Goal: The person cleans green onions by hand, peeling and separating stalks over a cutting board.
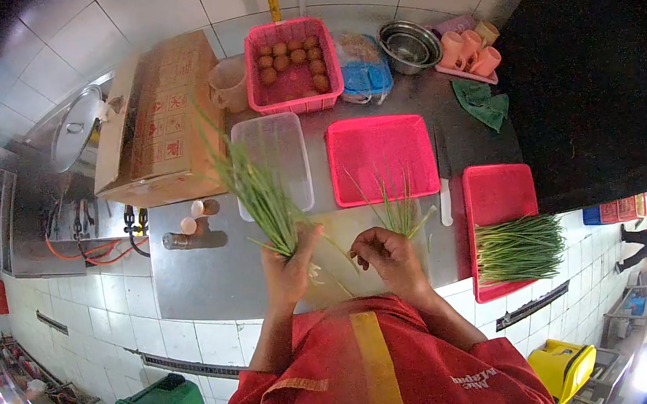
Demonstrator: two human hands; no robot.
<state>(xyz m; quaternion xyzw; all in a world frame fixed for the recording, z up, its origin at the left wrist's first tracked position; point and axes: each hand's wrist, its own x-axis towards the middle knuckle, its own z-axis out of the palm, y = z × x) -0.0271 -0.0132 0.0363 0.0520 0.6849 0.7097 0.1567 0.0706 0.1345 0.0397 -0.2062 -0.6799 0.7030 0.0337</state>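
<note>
Evidently the left hand (pixel 297 264) is closed around a bunch of green stalks (pixel 258 198), gripping it near the lower end while the tips fan up and away over a clear plastic container (pixel 291 137). The right hand (pixel 393 256) is apart from it, fingers curled toward the thumb; I cannot tell whether it pinches a thin stalk. To handle them well, I would hold the bunch snugly but lightly, since such slender leaves probably bruise, keep the lower ends level, and let the right fingertips draw out strays one by one, pulling along the stalk rather than across it. Beneath the hands is a pale cutting board (pixel 333 229), with a few loose stalks (pixel 396 210) just beyond the right hand, their tips reaching over a pink tray (pixel 382 149). A white-handled knife (pixel 445 204) lies to the right; best to mind it when the right hand swings that way. Farther right, a red tray (pixel 500 188) bears a large pile of stalks (pixel 519 248). Toward the wall stand a cardboard box (pixel 167 128) and a pink basket (pixel 296 101) of eggs (pixel 281 62)
</note>
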